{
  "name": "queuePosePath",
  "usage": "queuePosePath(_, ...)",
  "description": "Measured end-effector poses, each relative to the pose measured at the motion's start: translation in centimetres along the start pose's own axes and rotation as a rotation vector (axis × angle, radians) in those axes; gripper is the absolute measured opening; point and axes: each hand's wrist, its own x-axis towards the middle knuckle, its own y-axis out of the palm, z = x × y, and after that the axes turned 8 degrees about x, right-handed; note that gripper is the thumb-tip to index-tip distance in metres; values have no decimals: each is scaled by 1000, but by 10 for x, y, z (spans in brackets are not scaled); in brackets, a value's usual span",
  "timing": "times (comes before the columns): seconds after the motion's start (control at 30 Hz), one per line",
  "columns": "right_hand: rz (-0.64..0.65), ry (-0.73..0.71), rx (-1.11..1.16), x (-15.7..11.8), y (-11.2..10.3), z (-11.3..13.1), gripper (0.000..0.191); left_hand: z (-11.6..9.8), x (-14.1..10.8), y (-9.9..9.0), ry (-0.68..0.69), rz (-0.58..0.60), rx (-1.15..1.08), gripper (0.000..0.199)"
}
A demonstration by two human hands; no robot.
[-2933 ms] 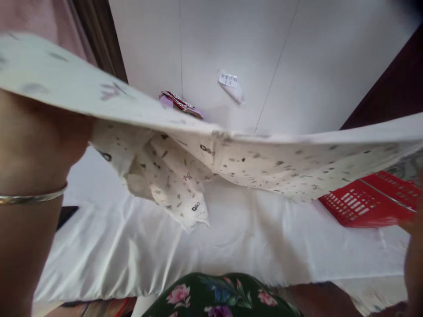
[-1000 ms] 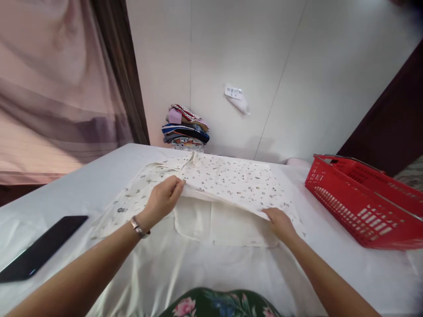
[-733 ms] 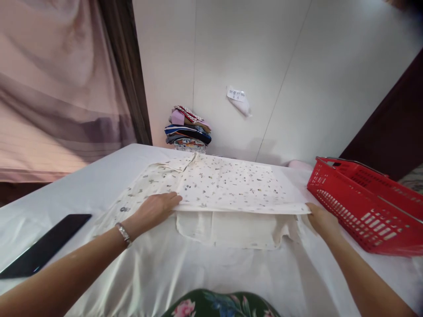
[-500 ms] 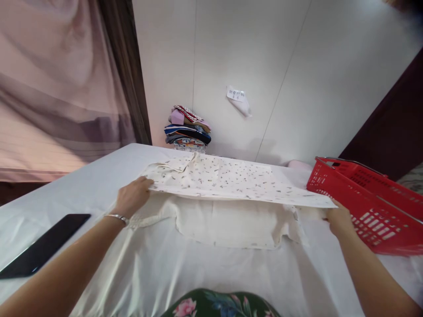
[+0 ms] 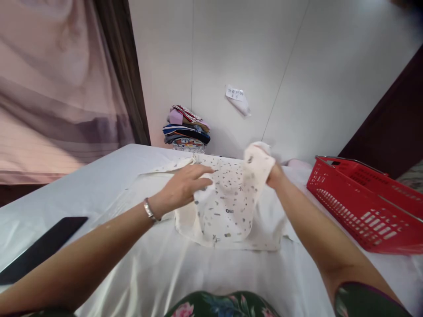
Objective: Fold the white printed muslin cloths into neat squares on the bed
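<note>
White satin sheet (image 5: 185, 264) is covering the table beside a red slotted basket (image 5: 360, 207). The left hand (image 5: 181, 187) is pressing spread fingers on the speckled garment (image 5: 228, 207); the right hand (image 5: 269, 169) is pinching its folded edge.

This looks like a room in a home, most likely a bedroom used for sorting laundry. A white sheet (image 5: 205, 273) covers the wide, soft surface, a pink curtain (image 5: 56, 88) hangs at the left, a stack of folded clothes (image 5: 185, 129) sits against the plain panelled wall (image 5: 231, 44), and a red plastic basket (image 5: 366, 202) stands at the right.
</note>
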Motion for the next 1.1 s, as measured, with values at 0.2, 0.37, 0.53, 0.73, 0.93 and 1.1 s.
queuePosePath(0.2,474,213,212,-43,96,-21,68,-17,8,29,-219,-182,-108,72)
queuePosePath(0.37,402,229,-118,-59,71,-53,54,-13,-8,53,-492,301,-290,59)
queuePosePath(0.53,259,149,-438,-100,36,-68,39,6,-10,70,-900,318,-456,23)
queuePosePath(0.73,185,323,-112,-144,44,-86,82,-63,19,69,-799,357,-739,22)
queuePosePath(0.93,-128,114,173,-138,18,-97,52,-120,38,37,-252,279,-770,35)
queuePosePath(1.1,-279,18,151,-143,-66,-45,46,-60,25,43,-614,90,-545,33)
